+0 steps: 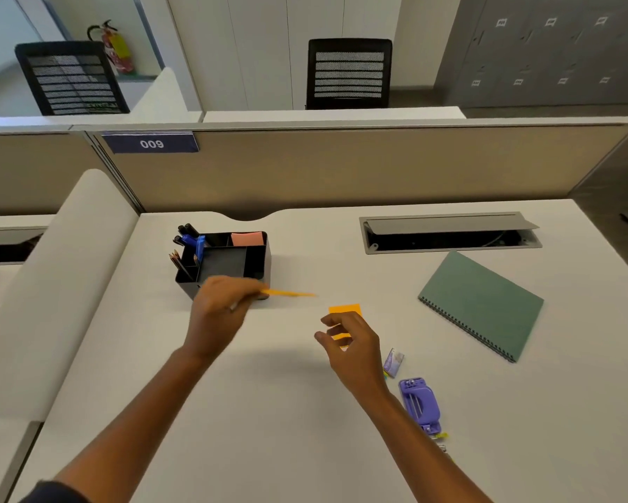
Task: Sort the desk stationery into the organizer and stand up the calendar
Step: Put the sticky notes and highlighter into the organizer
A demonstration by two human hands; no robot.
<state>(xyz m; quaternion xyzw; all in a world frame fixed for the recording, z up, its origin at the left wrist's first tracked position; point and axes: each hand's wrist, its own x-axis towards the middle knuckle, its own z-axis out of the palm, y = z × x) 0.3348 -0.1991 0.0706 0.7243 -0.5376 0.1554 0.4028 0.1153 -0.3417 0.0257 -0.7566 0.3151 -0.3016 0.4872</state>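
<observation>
On the white desk (268, 412), the left hand (219, 314) grips an orange pencil (290, 294), its tip pointing right; the black organizer (229, 261) stands just behind this grip. Right of it, the right hand (352, 344) hovers half-open, holding nothing, over an orange sticky pad (345, 310).

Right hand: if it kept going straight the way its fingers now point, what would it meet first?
The right hand, fingers curled open, points up-left over the orange sticky pad lying just beyond it. That pad comes first. Past it lies bare desk, then the black organizer. The hand's height above the pad is unclear.
</observation>
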